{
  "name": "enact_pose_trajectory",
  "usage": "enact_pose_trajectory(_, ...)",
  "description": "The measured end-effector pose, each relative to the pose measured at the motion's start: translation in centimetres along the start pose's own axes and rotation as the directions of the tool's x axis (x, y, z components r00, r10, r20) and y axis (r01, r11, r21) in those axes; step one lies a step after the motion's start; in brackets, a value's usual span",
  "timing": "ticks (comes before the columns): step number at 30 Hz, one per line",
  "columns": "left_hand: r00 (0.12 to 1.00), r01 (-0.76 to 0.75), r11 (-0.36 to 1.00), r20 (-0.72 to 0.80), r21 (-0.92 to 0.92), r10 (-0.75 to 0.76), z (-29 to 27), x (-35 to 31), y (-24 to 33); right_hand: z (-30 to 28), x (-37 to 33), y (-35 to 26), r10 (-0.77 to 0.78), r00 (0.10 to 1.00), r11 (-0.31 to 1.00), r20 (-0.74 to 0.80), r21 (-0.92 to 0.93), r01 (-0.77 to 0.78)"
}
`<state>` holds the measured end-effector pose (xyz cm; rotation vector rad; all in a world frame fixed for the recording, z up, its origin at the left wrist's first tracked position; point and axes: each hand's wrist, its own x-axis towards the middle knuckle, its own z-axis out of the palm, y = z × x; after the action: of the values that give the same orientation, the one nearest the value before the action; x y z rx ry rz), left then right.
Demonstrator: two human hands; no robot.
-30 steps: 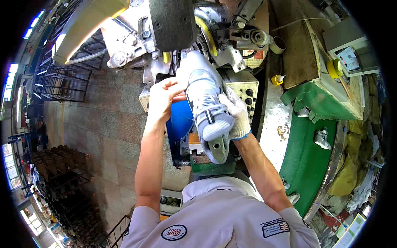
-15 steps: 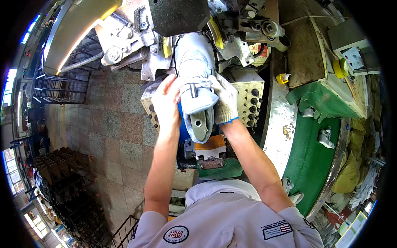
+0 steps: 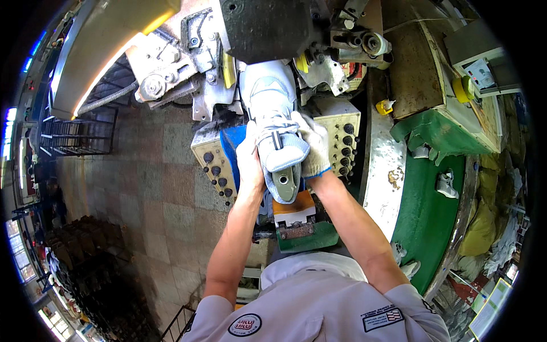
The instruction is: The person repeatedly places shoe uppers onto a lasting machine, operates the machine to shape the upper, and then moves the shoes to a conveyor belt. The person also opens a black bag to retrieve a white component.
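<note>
A light grey-blue shoe upper (image 3: 273, 105) with laces is stretched over a shoe last (image 3: 284, 181), whose grey-green heel end with a round hole pokes out toward me. Its toe reaches in under the dark metal head of a machine (image 3: 265, 28), between yellow-edged metal plates (image 3: 228, 71). Bare, my left hand (image 3: 249, 157) is closed along the shoe's left side. My right hand (image 3: 312, 145), in a whitish knitted glove with a blue cuff edge, grips the right side. The fingertips of both hands are partly hidden by the shoe.
Control boxes with dark knobs (image 3: 341, 142) flank the shoe. An orange-topped pad (image 3: 294, 206) is just below the heel. To the right runs a green conveyor belt (image 3: 424, 228) carrying a few shoes (image 3: 447, 183). A lit lamp housing (image 3: 108, 51) hangs upper left; dark racks (image 3: 85, 256) stand lower left.
My left hand has moved in and closed against the shoe's side, its fingers no longer lifted. The shoe's heel end has shifted slightly right and toward me in the picture.
</note>
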<state>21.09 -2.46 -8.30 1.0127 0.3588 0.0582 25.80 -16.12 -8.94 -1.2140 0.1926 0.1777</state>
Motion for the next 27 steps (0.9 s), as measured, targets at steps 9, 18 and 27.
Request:
enact_pose_trajectory(9,0.948,-0.304,0.907,0.192,0.291,0.256,-1.3,1.1,-0.7,0.9,-0.6,-0.3,-0.280,0.959,0.930,0.049,-0.233,0.284)
enact_pose_trajectory(18,0.921,-0.388,0.858,0.176,0.337,0.348,-2.9,1.3,-2.2,0.7,-0.3,0.2,-0.317,0.946,0.889,0.067,-0.325,0.322)
enact_pose_trajectory(27,0.980,-0.126,0.111,0.141,0.986,-0.137,-15.0,-14.2,-16.6,-13.8,-7.0,-0.9,0.084,0.991,0.955,-0.104,0.292,-0.050)
